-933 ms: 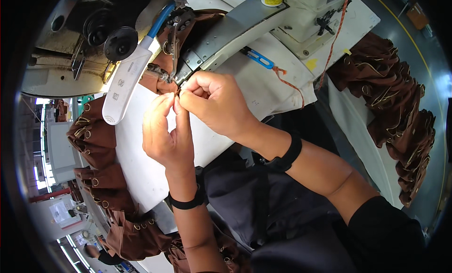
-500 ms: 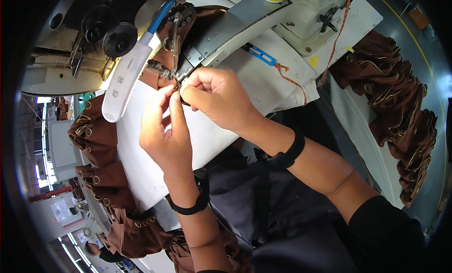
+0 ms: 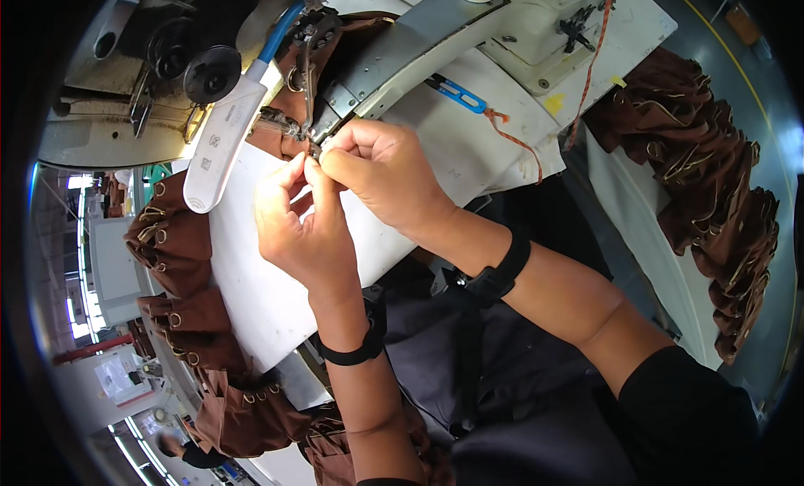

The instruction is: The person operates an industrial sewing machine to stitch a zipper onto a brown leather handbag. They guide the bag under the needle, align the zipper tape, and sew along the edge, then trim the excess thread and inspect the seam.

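Close below the needle area of a sewing machine [image 3: 126, 132], my two hands meet fingertip to fingertip. My left hand [image 3: 308, 222] is closed in a pinch, its thumb and forefinger pointing up. From the right, my right hand [image 3: 387, 174] pinches at the same spot, its other fingers curled in. Between the fingertips is something small and dark, too covered to name. Brown fabric [image 3: 270, 141] lies just beyond the fingers, beside the presser foot and the end of the grey metal machine bed [image 3: 402, 50].
Blue thread snips [image 3: 459, 94] on an orange cord lie on the white tabletop [image 3: 251, 260]. A white lamp [image 3: 219, 151] hangs left of my hands. Brown pieces with metal rings [image 3: 188, 323] line the left edge; a brown pile [image 3: 687, 151] lies at right. A person is far off at lower left.
My left hand has shifted slightly to the right and its fingers have drawn closer to the right hand's fingertips. The view has moved a little. Both hands stay at the same spot.
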`<action>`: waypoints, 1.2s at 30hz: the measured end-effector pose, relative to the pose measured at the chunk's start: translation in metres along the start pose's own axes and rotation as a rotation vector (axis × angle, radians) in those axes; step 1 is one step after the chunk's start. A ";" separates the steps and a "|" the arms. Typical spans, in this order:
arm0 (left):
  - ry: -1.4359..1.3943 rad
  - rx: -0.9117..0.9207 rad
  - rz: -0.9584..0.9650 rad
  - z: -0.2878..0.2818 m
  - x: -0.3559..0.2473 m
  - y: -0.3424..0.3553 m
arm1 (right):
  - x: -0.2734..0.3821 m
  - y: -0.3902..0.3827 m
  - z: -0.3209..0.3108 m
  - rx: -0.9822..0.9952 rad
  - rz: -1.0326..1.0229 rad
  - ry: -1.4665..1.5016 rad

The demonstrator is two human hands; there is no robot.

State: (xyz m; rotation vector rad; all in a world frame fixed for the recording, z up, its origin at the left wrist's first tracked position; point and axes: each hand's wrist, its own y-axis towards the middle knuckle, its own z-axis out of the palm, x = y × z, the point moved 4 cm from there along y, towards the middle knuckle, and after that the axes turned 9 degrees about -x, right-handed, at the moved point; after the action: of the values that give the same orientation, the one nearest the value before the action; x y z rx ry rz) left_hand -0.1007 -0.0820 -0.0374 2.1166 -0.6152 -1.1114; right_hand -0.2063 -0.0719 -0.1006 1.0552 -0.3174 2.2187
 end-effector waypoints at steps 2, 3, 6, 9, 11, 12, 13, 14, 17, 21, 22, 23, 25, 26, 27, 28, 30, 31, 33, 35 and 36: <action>-0.010 -0.016 -0.030 0.000 0.000 -0.001 | 0.004 0.002 0.002 0.030 -0.002 -0.045; -0.018 -0.030 -0.047 -0.002 0.002 -0.004 | 0.007 0.000 0.000 0.050 0.006 -0.080; -0.059 -0.036 -0.007 -0.004 0.006 -0.013 | 0.016 0.003 -0.005 0.122 0.009 -0.157; -0.058 -0.030 0.221 -0.005 0.012 -0.018 | 0.023 0.000 -0.005 0.181 0.022 -0.216; -0.037 -0.052 0.286 -0.004 0.009 -0.017 | 0.024 0.001 -0.006 0.198 0.011 -0.235; -0.027 -0.063 0.318 -0.004 0.007 -0.016 | 0.025 0.002 -0.006 0.206 0.005 -0.244; -0.019 -0.072 0.331 -0.002 0.005 -0.017 | 0.025 0.002 -0.008 0.215 0.012 -0.238; -0.030 -0.077 0.322 -0.002 0.005 -0.017 | 0.024 0.002 -0.008 0.225 0.033 -0.206; -0.059 -0.082 0.276 0.000 0.007 -0.020 | 0.019 0.002 -0.012 0.253 0.081 -0.136; -0.051 -0.081 0.262 0.000 0.007 -0.020 | 0.026 0.004 -0.014 0.297 0.140 -0.085; -0.038 -0.080 0.282 -0.001 0.006 -0.019 | 0.028 0.004 -0.012 0.307 0.165 -0.063; -0.038 -0.073 0.299 -0.001 0.005 -0.018 | 0.029 0.005 -0.013 0.306 0.166 -0.077; -0.036 -0.062 0.333 -0.002 0.003 -0.016 | 0.031 0.005 -0.013 0.305 0.168 -0.106; -0.042 -0.061 0.333 -0.002 0.002 -0.016 | 0.033 0.005 -0.012 0.294 0.170 -0.106; -0.049 -0.060 0.333 -0.001 0.001 -0.015 | 0.036 0.004 -0.011 0.283 0.173 -0.107; -0.054 -0.061 0.332 -0.002 0.001 -0.015 | 0.037 0.003 -0.010 0.275 0.176 -0.109; -0.069 -0.063 0.334 -0.002 0.002 -0.014 | 0.036 0.005 -0.009 0.270 0.217 -0.076; -0.077 -0.066 0.334 -0.002 0.002 -0.014 | 0.035 0.006 -0.008 0.268 0.237 -0.061; -0.082 -0.067 0.340 -0.003 0.003 -0.015 | 0.040 0.005 -0.005 0.265 0.277 -0.098; -0.086 -0.075 0.317 -0.003 0.001 -0.015 | 0.042 0.006 -0.003 0.278 0.304 -0.157; -0.091 -0.082 0.310 -0.004 0.002 -0.014 | 0.041 0.007 -0.002 0.274 0.295 -0.159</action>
State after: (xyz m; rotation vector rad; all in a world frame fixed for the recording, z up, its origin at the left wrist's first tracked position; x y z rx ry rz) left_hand -0.0946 -0.0725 -0.0474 1.8324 -0.8911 -1.0413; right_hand -0.2307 -0.0575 -0.0702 1.4138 -0.2556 2.4963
